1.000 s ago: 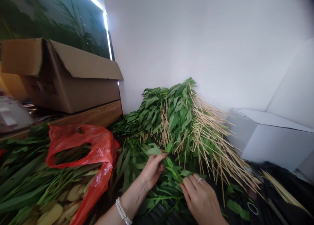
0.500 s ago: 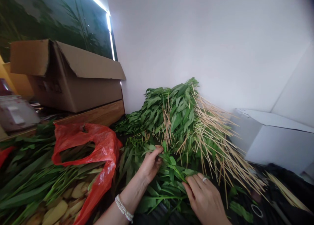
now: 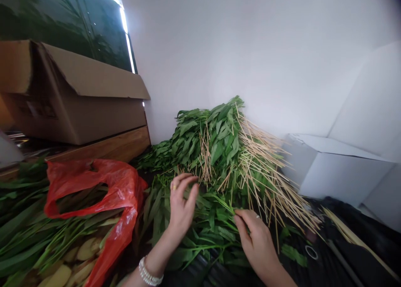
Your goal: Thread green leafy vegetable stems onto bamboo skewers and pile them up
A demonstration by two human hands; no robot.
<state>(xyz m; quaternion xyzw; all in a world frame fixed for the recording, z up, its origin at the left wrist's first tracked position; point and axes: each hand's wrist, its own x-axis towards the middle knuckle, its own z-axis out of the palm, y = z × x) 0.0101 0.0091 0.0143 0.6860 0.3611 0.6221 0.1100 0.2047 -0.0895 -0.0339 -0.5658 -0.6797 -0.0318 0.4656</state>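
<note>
My right hand (image 3: 255, 237) pinches the stem end of some green leafy stems (image 3: 224, 201) between thumb and fingers. Raised over the leaves, my left hand (image 3: 183, 201) has its fingers curved and apart, with nothing in them. Loose leafy greens (image 3: 216, 237) lie on dark plastic below both hands. Beyond them stands a heap of bundled leafy greens (image 3: 219, 132), with many thin skewer-like sticks (image 3: 269, 161) poking out to the right. What the leaves lie on is mostly hidden.
A red plastic bag (image 3: 122, 191) lies at the left, over more long leaves and pale root pieces (image 3: 61, 274). An open cardboard box (image 3: 90, 115) rests on a wooden surface behind it. A white box (image 3: 341, 170) is at the right, near a small ring (image 3: 311, 252).
My left hand has let go of the leaves, opened and lifted a little to the left. My right hand still pinches the stems. The view has shifted slightly right.
</note>
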